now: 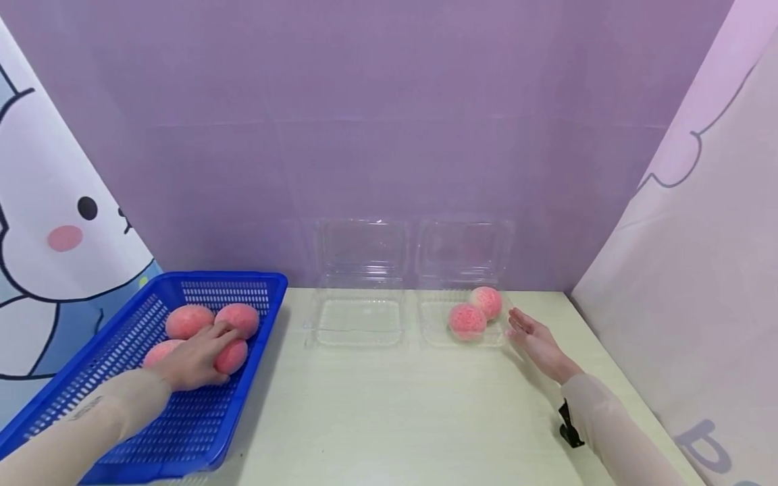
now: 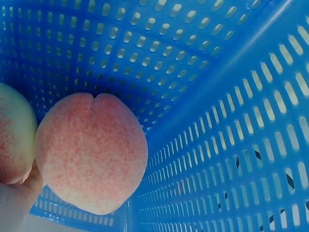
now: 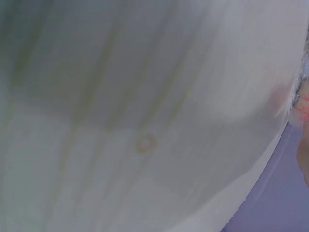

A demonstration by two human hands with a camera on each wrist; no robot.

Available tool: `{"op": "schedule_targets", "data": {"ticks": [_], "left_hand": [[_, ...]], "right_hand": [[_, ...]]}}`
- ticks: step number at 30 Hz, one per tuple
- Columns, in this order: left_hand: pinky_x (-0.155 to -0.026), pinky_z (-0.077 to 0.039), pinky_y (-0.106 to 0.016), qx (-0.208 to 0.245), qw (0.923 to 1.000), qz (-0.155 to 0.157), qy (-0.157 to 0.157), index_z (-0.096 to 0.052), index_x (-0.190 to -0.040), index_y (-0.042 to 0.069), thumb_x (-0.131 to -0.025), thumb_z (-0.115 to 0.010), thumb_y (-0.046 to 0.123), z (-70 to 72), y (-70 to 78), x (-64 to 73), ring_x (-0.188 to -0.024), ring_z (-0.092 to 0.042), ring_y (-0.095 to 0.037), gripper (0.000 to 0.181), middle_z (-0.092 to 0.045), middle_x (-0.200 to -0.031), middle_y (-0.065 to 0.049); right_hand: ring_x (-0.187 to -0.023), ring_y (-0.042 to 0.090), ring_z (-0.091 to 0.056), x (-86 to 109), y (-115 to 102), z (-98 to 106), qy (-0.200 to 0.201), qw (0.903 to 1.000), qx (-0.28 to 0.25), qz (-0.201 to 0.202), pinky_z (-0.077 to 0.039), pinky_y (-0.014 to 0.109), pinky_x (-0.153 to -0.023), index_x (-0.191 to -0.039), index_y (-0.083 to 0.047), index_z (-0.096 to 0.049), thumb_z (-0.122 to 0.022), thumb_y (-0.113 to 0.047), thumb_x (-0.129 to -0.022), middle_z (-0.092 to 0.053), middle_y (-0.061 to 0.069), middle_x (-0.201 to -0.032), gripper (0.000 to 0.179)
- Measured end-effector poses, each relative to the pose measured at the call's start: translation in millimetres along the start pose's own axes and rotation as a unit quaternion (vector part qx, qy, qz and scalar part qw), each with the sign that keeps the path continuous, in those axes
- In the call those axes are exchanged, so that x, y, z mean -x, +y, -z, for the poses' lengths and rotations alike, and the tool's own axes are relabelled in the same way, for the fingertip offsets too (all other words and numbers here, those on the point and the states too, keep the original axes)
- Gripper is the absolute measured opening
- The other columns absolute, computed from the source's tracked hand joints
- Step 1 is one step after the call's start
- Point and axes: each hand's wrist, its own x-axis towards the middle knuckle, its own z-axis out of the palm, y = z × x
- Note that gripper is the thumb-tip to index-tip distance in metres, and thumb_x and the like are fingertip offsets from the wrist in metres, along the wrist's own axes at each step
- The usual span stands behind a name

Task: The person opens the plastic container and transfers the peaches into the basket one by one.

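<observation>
Inside the blue basket at the left, my left hand (image 1: pixel 193 358) reaches among several pink peaches (image 1: pixel 189 322). Its fingers and thumb curl round a peach (image 1: pixel 231 357) near the basket's right wall. The left wrist view shows part of that hand (image 2: pixel 19 203) against a pale-and-red peach (image 2: pixel 14 135), beside a larger-looking peach (image 2: pixel 94 154). On the right, a clear plastic clamshell box (image 1: pixel 434 324) with its lid raised holds two peaches (image 1: pixel 467 322). My right hand (image 1: pixel 543 344) rests at this box's right side, fingers straight, holding nothing.
A second clear clamshell box (image 1: pixel 360 322), lid up, stands left of the first with nothing in it. The blue basket (image 1: pixel 267 337) takes up the table's left side. A purple backdrop (image 1: pixel 377 135) rises behind the pale table (image 1: pixel 377 412), with printed panels at both sides.
</observation>
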Motion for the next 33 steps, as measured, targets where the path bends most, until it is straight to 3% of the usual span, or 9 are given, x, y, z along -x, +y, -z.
{"op": "schedule_targets", "data": {"ticks": [4,9,19,25,33], "left_hand": [[-0.091,-0.038,-0.061,-0.017,0.9996,-0.02,0.015,-0.045,-0.132,0.008,-0.068,-0.078,0.025,-4.3,-3.0,-1.1,-0.115,-0.043,-0.037,0.074,-0.04,-0.13,-0.013],[-0.087,-0.042,-0.059,-0.023,0.9992,-0.022,0.027,-0.048,-0.128,0.009,-0.065,-0.08,0.027,-7.1,-5.9,0.1,-0.112,-0.045,-0.034,0.072,-0.041,-0.127,-0.012],[-0.094,-0.033,-0.066,-0.012,0.9998,0.017,-0.004,-0.04,-0.135,0.01,-0.068,-0.078,0.03,-3.6,-7.9,1.9,-0.123,-0.035,-0.042,0.08,-0.03,-0.139,-0.016],[-0.095,-0.032,-0.066,-0.005,0.9998,0.02,-0.004,-0.039,-0.135,0.012,-0.07,-0.077,0.028,-4.5,-7.8,0.8,-0.125,-0.033,-0.042,0.077,-0.029,-0.14,-0.017],[-0.093,-0.034,-0.065,-0.017,0.999,0.024,-0.034,-0.037,-0.137,0.011,-0.072,-0.074,0.021,-2.1,-2.9,-0.4,-0.125,-0.034,-0.043,0.076,-0.029,-0.141,-0.018]], "right_hand": [[-0.138,0.038,-0.013,0.4,-1.1,-1.7,0.002,1.0,0.009,0.002,-0.019,0.045,-0.109,-0.144,0.005,-0.006,-0.042,-0.01,-0.096,-0.009,0.024,-0.151,0.062],[-0.138,0.038,-0.014,-0.4,-0.8,-2.4,-0.001,0.9999,0.011,0.002,-0.02,0.045,-0.109,-0.144,0.005,-0.006,-0.042,-0.01,-0.096,-0.009,0.023,-0.151,0.063],[-0.138,0.037,-0.012,-1.8,-3.2,-1.9,-0.007,0.9999,-0.005,0.009,-0.019,0.042,-0.108,-0.144,0.005,-0.004,-0.042,-0.011,-0.096,-0.007,0.023,-0.151,0.063],[-0.138,0.037,-0.013,-0.2,-3.3,-0.3,0.0,1.0,0.004,0.003,-0.02,0.043,-0.108,-0.145,0.004,-0.005,-0.043,-0.011,-0.096,-0.008,0.022,-0.151,0.063],[-0.138,0.037,-0.014,1.8,0.1,0.3,0.003,0.9999,0.011,0.002,-0.019,0.044,-0.109,-0.145,0.004,-0.006,-0.043,-0.012,-0.096,-0.01,0.022,-0.151,0.063]]}}
